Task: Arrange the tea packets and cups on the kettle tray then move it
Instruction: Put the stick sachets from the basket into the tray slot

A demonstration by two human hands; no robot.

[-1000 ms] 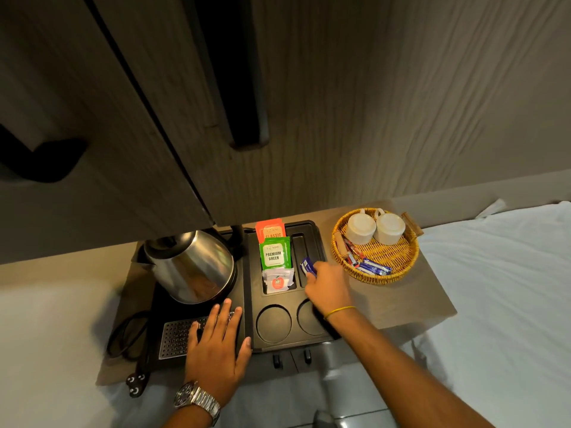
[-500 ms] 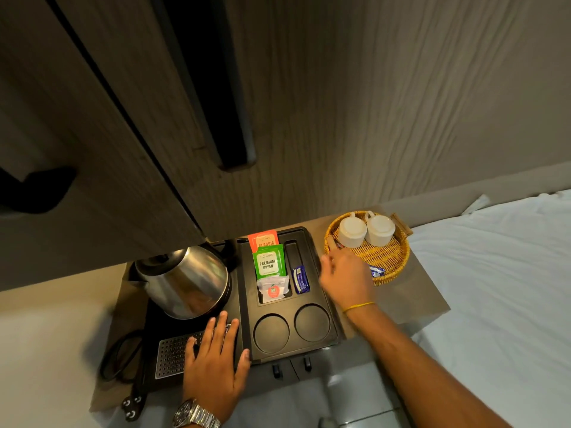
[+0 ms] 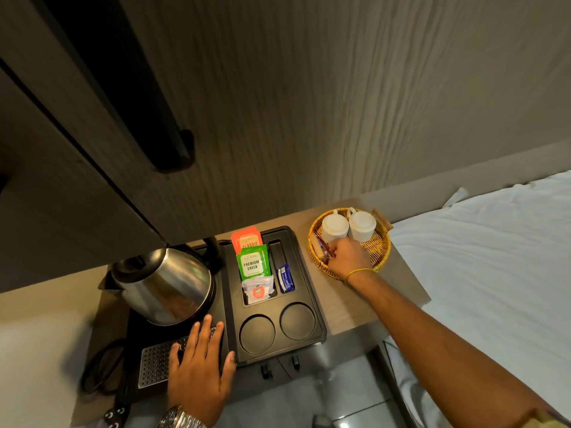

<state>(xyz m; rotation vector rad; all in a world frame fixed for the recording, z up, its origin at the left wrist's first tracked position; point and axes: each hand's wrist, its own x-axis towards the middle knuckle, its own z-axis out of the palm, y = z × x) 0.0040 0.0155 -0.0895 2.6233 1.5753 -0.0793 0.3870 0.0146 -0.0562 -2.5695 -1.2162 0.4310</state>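
- My left hand lies flat and open on the kettle tray, grasping nothing.
- My right hand is inside the wicker basket, fingers closed around some sachets.
- Two white cups stand upside down in the basket.
- Tea packets stand in the tray's slot.

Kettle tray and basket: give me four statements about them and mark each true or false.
1. Both white cups stand in the wicker basket. True.
2. The two round cup slots on the tray hold cups. False: both are empty.
3. The right hand reaches into the basket. True.
4. The left hand grips the kettle. False: it lies flat on the tray in front of the kettle.
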